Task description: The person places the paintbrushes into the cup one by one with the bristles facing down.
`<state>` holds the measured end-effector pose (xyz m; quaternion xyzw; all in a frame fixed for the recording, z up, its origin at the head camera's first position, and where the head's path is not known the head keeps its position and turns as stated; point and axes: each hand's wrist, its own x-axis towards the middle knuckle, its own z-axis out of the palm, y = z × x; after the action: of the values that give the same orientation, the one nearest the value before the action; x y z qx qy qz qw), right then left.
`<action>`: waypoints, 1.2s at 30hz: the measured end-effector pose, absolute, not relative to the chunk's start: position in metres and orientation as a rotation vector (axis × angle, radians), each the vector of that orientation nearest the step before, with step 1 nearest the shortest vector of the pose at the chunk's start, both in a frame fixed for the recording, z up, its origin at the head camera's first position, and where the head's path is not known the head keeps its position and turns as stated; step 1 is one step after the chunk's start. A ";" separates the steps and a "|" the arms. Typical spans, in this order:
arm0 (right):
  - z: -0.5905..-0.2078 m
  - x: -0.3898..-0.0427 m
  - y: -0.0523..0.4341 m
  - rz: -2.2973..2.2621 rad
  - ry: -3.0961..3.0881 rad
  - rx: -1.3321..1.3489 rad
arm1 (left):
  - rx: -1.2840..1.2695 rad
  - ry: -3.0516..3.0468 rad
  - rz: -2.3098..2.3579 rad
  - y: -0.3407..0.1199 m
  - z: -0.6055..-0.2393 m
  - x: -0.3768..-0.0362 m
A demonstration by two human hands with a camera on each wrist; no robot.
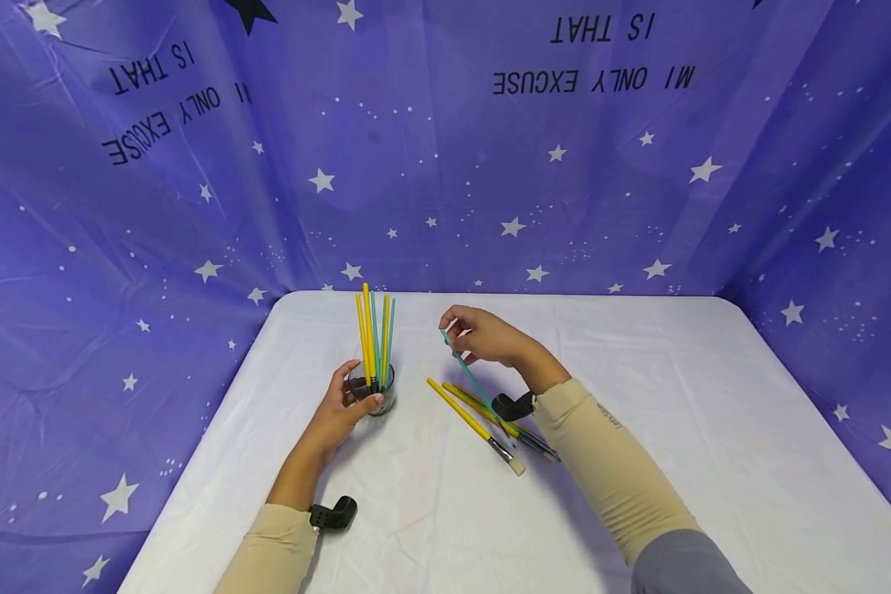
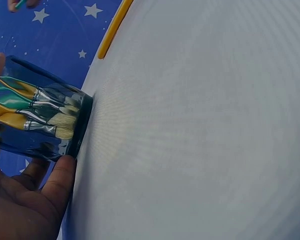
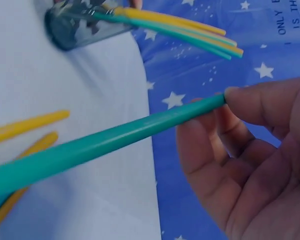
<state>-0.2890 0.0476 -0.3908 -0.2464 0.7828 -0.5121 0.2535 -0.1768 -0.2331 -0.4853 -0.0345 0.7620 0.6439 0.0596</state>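
Note:
My left hand [image 1: 339,410] grips a clear glass [image 1: 387,398], thumb on the near side and fingers round the far side. Several yellow and green paintbrushes [image 1: 371,338] stand in it, handles up; the left wrist view shows their pale bristles [image 2: 63,122] at the bottom. To the right, my right hand [image 1: 486,334] pinches the handle end of a green paintbrush [image 3: 105,142], which slants down toward the pile. Its lower end is hidden behind the wrist camera in the head view. Beneath that hand, more paintbrushes [image 1: 460,410] lie on the table, bristles toward me.
A white cloth covers the table [image 1: 416,528]. Behind it and at both sides hangs a purple curtain [image 1: 445,181] with stars and lettering. Black cameras sit on the left wrist [image 1: 334,515] and the right wrist [image 1: 512,407].

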 end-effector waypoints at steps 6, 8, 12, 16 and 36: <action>-0.382 -0.288 0.035 -1.561 2.110 -0.654 | -0.110 2.305 1.953 -0.233 -0.486 -0.177; -0.379 -0.287 0.030 -1.634 2.100 -0.661 | -0.114 2.305 1.953 -0.233 -0.487 -0.177; -0.375 -0.288 0.020 -1.793 2.083 -0.653 | -0.116 2.309 1.949 -0.232 -0.487 -0.177; -0.371 -0.290 0.009 -1.966 2.070 -0.633 | -0.130 2.294 1.953 -0.233 -0.486 -0.178; -0.372 -0.284 -0.039 -2.329 2.029 -0.587 | -0.116 2.275 1.973 -0.233 -0.483 -0.177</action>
<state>-0.2838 -0.0388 -0.3723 -0.1866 0.6454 -0.7407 -0.0012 -0.1766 -0.2329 -0.4829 -0.0383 0.7534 0.6534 0.0637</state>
